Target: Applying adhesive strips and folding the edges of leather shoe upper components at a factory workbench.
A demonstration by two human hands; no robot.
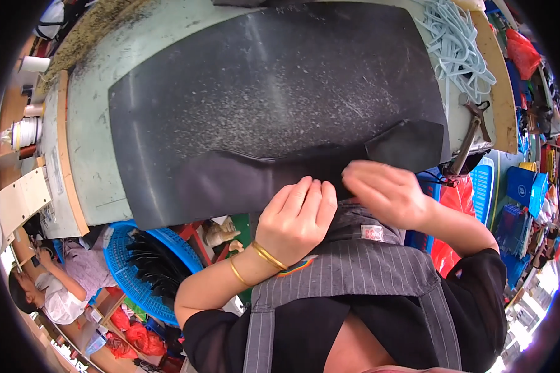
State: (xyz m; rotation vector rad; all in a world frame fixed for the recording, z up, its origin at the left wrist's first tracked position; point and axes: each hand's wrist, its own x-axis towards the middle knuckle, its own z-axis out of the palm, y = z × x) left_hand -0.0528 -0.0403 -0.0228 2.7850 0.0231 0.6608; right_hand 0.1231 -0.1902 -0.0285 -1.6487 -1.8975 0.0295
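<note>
A dark, leather-like piece (230, 185) lies along the near edge of a large black sheet (280, 81), whose middle is covered in pale scuffs. My left hand (298, 214) rests its fingertips on the near edge of this piece, fingers stretched side by side. Just to the right, my right hand (386, 193) is slightly blurred, with its fingers extended over the same edge. Neither hand visibly grips anything. At the right end of the piece lies another dark flap (407, 146), its curved edge raised a little. What lies beneath my palms is hidden.
Pale blue strips (457, 50) lie tangled at the far right of the table (93, 143), near a metal hand tool (471, 138). A blue basket (121, 264) with black pieces stands at lower left. Beyond it sits another person (65, 289). Red bags (454, 230) hang at right.
</note>
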